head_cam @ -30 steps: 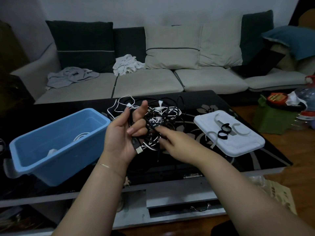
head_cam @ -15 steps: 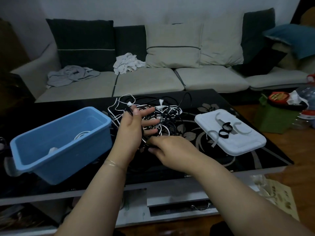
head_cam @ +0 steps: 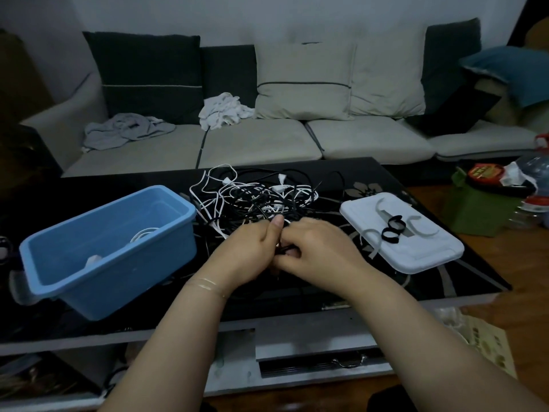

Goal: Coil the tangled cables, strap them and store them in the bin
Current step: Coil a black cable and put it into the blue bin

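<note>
A tangle of black and white cables [head_cam: 255,197] lies on the black glass table [head_cam: 371,173], just beyond my hands. My left hand [head_cam: 252,248] is curled with its thumb up and grips a black cable at the near edge of the tangle. My right hand [head_cam: 315,251] meets it, fingers curled around the same black cable. The blue bin [head_cam: 98,233] stands at the left with a coiled white cable [head_cam: 145,234] inside. On the white lid [head_cam: 416,251] at the right lie black straps [head_cam: 393,230] and pale straps [head_cam: 419,228].
A sofa [head_cam: 252,141] with cushions and crumpled clothes stands behind the table. At the right, on the wooden floor, sit a green box [head_cam: 475,212] and plastic bottles [head_cam: 534,171]. A printed paper [head_cam: 481,343] lies beside the table's near right corner.
My left hand has dropped from its raised position and curled in over the near edge of the tangle. My right hand has closed in against it, and both now grip a black cable.
</note>
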Demonstrator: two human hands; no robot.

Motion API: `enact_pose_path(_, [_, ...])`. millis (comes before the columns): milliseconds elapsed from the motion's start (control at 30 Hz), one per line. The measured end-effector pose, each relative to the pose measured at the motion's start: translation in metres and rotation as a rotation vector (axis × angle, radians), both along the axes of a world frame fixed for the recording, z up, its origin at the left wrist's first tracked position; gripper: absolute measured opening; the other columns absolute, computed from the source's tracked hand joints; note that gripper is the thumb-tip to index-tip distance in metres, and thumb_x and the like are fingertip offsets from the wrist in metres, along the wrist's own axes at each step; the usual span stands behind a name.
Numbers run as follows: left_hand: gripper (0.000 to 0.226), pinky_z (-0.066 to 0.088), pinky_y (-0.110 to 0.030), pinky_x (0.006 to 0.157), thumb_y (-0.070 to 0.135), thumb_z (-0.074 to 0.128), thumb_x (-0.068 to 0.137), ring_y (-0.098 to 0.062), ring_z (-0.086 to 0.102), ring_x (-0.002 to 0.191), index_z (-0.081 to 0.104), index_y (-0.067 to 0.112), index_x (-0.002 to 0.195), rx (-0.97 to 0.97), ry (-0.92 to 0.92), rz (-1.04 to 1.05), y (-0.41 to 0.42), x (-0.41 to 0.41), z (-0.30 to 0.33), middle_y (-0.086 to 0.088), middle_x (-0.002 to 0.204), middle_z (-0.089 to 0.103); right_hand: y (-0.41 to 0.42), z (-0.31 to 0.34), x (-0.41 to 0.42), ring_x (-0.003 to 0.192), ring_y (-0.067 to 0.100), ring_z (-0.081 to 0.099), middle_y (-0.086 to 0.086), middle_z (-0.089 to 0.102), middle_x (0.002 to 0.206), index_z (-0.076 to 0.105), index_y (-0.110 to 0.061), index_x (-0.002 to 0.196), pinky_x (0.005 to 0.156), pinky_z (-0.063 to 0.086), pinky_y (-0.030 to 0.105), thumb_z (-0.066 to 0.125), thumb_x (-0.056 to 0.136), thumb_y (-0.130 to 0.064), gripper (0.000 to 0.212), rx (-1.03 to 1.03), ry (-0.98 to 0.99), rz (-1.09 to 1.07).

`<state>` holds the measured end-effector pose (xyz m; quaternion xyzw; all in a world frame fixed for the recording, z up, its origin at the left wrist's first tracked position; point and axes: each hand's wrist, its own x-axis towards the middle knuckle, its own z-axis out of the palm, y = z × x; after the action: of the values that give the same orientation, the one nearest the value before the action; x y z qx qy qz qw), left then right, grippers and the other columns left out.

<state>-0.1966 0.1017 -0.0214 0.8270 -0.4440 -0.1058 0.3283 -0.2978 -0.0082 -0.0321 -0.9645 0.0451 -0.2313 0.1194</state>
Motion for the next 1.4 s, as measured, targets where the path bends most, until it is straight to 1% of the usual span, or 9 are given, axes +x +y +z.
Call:
enact_pose_path(100, [0.059,0.035,-0.018,0.048,0.042,0.024,0.103,-0.005,0.046,0.039,0.058,0.011,0.065,-0.007,0.144,-0.083,0.001,-0.005,0.004,0.002,0.042,0.052,-0.008,0.004,-0.003,0.071,0.011,0.040,-0.013,0.038,0.059,0.036,-0.026,0.058,0.064,0.027,0.029,0.058,0.070,-0.060,0.042,0.004,-0.036,-0.105])
enact_pose_path(200, [0.053,0.030,-0.019,0.042,0.034,0.029,0.104,-0.007,0.034,0.033,0.048,0.013,0.059,-0.085,0.253,-0.129,0.002,-0.006,0.007,0.004,0.035,0.041,-0.018,0.005,-0.005,0.063,0.006,0.047,-0.011,0.051,0.062,0.047,-0.025,0.070,0.061,0.041,0.031,0.067,0.067,-0.056,0.037,0.378,-0.069,-0.094])
enact_pose_path(367, [0.046,0.019,-0.016,0.037,0.033,0.029,0.104,-0.009,0.025,0.034,0.046,0.010,0.069,-0.178,0.583,-0.184,0.003,-0.009,0.009,0.004,0.039,0.032,-0.026,-0.001,-0.005,0.065,0.002,0.046,-0.020,0.055,0.071,0.050,-0.027,0.074,0.064,0.041,0.026,0.071,0.083,-0.032,0.023,0.573,-0.111,0.056])
enact_pose_path(567, [0.042,0.017,-0.017,0.040,0.036,0.027,0.102,-0.009,0.026,0.039,0.041,0.012,0.070,-0.285,0.817,-0.384,0.006,-0.016,0.007,-0.012,0.065,0.063,-0.035,-0.009,-0.002,0.067,0.016,0.050,0.015,0.054,0.064,0.056,0.005,0.071,0.066,0.042,0.036,0.074,0.060,-0.064,0.072,0.878,-0.170,0.067])
enact_pose_path(800, [0.046,0.017,-0.008,0.035,0.042,0.035,0.092,-0.002,0.022,0.032,0.058,0.002,0.098,-0.520,1.124,-0.433,0.004,-0.017,0.008,-0.010,0.074,0.067,-0.032,-0.013,0.007,0.070,0.019,0.051,0.008,0.056,0.069,0.059,-0.010,0.073,0.070,0.041,0.036,0.054,0.080,-0.058,0.049,1.065,-0.253,0.031])
enact_pose_path(900, [0.047,0.019,-0.011,0.031,0.040,0.035,0.091,-0.001,0.025,0.032,0.056,0.002,0.109,-0.676,1.213,-0.411,0.002,-0.015,0.010,-0.011,0.097,0.073,-0.027,-0.022,0.017,0.085,0.023,0.060,0.016,0.065,0.090,0.065,-0.007,0.088,0.083,0.046,0.038,0.045,0.092,-0.049,0.047,0.979,-0.259,0.039])
enact_pose_path(1067, [0.042,0.026,-0.014,0.035,0.030,0.029,0.100,-0.005,0.029,0.036,0.048,-0.001,0.121,-0.802,1.118,-0.255,0.003,-0.011,0.014,-0.014,0.118,0.068,-0.016,-0.040,0.027,0.086,0.017,0.057,0.002,0.061,0.086,0.055,-0.038,0.080,0.086,0.043,0.041,0.039,0.099,-0.039,0.025,0.815,-0.086,-0.061])
enact_pose_path(1267, [0.039,0.031,-0.014,0.041,0.029,0.036,0.099,-0.004,0.030,0.043,0.044,-0.001,0.122,-0.897,0.991,-0.167,0.004,-0.008,0.015,-0.008,0.121,0.067,-0.010,-0.043,0.030,0.083,0.017,0.057,-0.003,0.061,0.084,0.055,-0.022,0.096,0.073,0.040,0.031,0.046,0.100,-0.027,0.011,0.680,0.043,-0.042])
enact_pose_path(1400, [0.036,0.033,-0.015,0.048,0.024,0.040,0.100,-0.006,0.032,0.049,0.075,0.014,0.104,-0.857,0.854,-0.147,0.002,-0.003,0.010,-0.010,0.092,0.063,0.000,-0.042,0.027,0.097,0.025,0.058,0.005,0.064,0.104,0.049,-0.022,0.123,0.070,0.038,0.031,0.051,0.096,-0.026,0.028,0.352,0.133,0.005])
